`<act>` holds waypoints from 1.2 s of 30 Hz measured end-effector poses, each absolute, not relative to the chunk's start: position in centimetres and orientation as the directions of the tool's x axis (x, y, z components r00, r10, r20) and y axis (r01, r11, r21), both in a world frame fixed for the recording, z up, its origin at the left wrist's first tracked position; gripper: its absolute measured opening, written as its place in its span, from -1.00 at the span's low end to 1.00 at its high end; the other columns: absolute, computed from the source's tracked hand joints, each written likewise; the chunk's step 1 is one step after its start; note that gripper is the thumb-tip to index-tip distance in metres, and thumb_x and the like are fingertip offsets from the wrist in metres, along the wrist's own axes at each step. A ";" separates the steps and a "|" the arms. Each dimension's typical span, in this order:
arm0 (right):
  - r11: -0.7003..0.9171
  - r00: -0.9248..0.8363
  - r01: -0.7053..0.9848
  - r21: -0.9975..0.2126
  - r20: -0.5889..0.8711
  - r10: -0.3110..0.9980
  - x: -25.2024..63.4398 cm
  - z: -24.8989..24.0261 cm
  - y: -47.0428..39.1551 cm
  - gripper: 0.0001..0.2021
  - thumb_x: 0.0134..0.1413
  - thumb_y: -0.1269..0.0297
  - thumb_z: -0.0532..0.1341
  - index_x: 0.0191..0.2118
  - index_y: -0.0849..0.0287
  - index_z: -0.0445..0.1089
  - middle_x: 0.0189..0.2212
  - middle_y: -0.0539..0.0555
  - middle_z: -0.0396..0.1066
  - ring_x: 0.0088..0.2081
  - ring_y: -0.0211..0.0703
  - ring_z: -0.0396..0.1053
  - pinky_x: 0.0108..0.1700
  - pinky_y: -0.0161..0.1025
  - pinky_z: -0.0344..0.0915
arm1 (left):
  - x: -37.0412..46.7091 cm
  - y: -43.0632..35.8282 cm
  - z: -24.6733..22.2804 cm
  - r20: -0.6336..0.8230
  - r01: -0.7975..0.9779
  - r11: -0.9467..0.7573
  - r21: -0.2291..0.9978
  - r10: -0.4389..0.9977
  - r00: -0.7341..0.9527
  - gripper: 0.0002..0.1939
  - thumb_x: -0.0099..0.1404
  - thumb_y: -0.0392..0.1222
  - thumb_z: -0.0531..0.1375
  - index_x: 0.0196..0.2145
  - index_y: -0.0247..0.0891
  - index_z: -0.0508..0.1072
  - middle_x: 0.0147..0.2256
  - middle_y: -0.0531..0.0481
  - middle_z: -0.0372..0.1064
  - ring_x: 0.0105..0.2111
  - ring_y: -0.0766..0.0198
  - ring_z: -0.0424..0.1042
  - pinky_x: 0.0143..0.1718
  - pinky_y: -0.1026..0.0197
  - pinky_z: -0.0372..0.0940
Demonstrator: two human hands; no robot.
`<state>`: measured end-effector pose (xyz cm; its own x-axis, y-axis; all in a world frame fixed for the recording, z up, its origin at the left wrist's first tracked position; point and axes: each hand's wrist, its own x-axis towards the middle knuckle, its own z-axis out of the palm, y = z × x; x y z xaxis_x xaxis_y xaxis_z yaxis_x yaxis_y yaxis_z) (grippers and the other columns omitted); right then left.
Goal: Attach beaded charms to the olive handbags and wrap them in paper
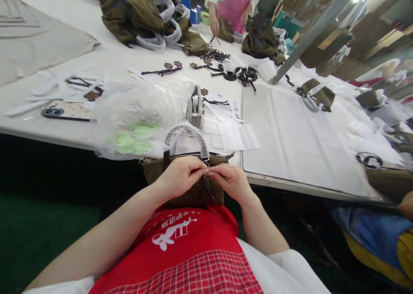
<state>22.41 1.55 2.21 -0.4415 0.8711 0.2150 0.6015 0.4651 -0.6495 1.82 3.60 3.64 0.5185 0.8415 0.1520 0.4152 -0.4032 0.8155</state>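
Observation:
An olive-brown handbag point(180, 197) leans upright between my body and the table edge. White wrapping covers its arched handles point(203, 143), and a zip runs along its top. My left hand point(183, 172) and my right hand point(231, 180) meet at the bag's front, thumbs and fingertips pinched together. Between and below them hangs a dark braided cord charm point(204, 190), its upper part hidden by the fingers. Both hands pinch at this charm near the handle's base.
Beyond the bag lie a clear plastic bag point(138, 109) with green pieces, a tape dispenser point(195, 106), white sheets point(238, 135) and a phone point(66, 110). Farther back are olive bags point(132, 16), black straps point(247, 75) and a metal post point(309, 40). A co-worker point(232, 3) stands opposite.

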 end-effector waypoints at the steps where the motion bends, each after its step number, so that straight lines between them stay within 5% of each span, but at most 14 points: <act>1: 0.469 -0.453 0.618 -0.631 0.203 0.868 22.4 2.3 1.5 -0.79 0.27 0.19 0.16 -0.18 0.09 0.53 -0.34 0.03 0.54 -0.33 -0.25 0.46 -0.27 -0.35 0.29 | 1.9 3.6 3.6 0.152 0.417 -0.406 0.813 0.840 0.521 -0.84 0.28 -0.27 0.16 -0.37 -0.25 0.54 -0.39 0.01 0.51 -0.35 0.28 0.45 -0.26 0.27 0.28; 10: 0.529 -0.528 0.738 -0.418 0.130 0.839 22.1 2.4 1.7 -0.81 0.26 0.24 0.16 -0.23 0.10 0.54 -0.40 0.02 0.53 -0.38 -0.24 0.43 -0.31 -0.32 0.19 | 2.8 3.1 2.7 0.163 0.464 -0.417 0.781 0.855 0.493 -0.79 0.30 -0.26 0.12 -0.42 -0.27 0.52 -0.41 -0.02 0.50 -0.37 0.27 0.44 -0.29 0.26 0.29; 15: 0.445 -0.455 0.726 -0.525 0.119 0.883 22.4 2.2 2.2 -0.83 0.23 0.23 0.18 -0.23 0.08 0.53 -0.40 0.01 0.53 -0.38 -0.24 0.43 -0.31 -0.32 0.24 | 2.7 3.9 2.2 0.093 0.438 -0.320 0.840 0.881 0.464 -0.78 0.31 -0.16 0.11 -0.40 -0.22 0.53 -0.40 -0.01 0.52 -0.36 0.24 0.47 -0.27 0.24 0.33; 20: 0.193 -0.054 0.751 -0.631 0.234 0.971 25.7 1.2 4.2 -0.79 0.17 0.23 0.18 -0.14 0.14 0.47 -0.29 0.07 0.52 -0.36 -0.19 0.44 -0.26 -0.24 0.36 | 1.6 5.1 0.6 -0.096 0.342 0.036 0.939 0.982 0.161 -0.69 0.29 0.00 0.10 -0.17 -0.27 0.45 -0.24 -0.12 0.52 -0.33 0.17 0.52 -0.33 0.18 0.42; 23: 0.109 0.006 0.841 -0.530 0.209 0.978 28.1 -1.0 6.2 -0.69 0.12 0.35 0.13 -0.02 0.18 0.42 -0.08 0.16 0.46 -0.15 -0.10 0.43 -0.09 -0.16 0.37 | 1.1 5.1 -0.4 -0.224 0.241 0.190 0.952 0.966 0.126 -0.64 0.26 0.07 0.11 -0.20 -0.29 0.41 -0.26 -0.13 0.50 -0.32 0.14 0.54 -0.35 0.15 0.44; 27: 0.033 -0.019 0.958 -0.284 0.051 0.999 29.3 -4.3 8.9 -0.43 -0.05 0.57 0.12 0.17 0.30 0.28 0.20 0.27 0.22 0.21 0.01 0.15 0.24 -0.09 0.09 | 0.9 4.7 -0.7 -0.227 0.200 0.198 0.960 0.965 0.131 -0.60 0.21 0.11 0.16 -0.17 -0.29 0.39 -0.23 -0.15 0.50 -0.26 0.09 0.54 -0.27 0.09 0.46; 36: -0.055 0.070 0.976 -0.210 0.062 0.996 30.7 -4.0 11.0 -0.63 0.21 0.48 0.01 0.02 0.20 0.45 0.06 0.19 0.39 0.08 -0.05 0.30 0.16 -0.15 0.15 | -0.2 4.6 -0.8 -0.232 0.163 0.207 0.965 0.960 0.156 -0.59 0.16 0.16 0.19 -0.23 -0.23 0.43 -0.26 -0.10 0.51 -0.26 0.07 0.54 -0.24 0.09 0.45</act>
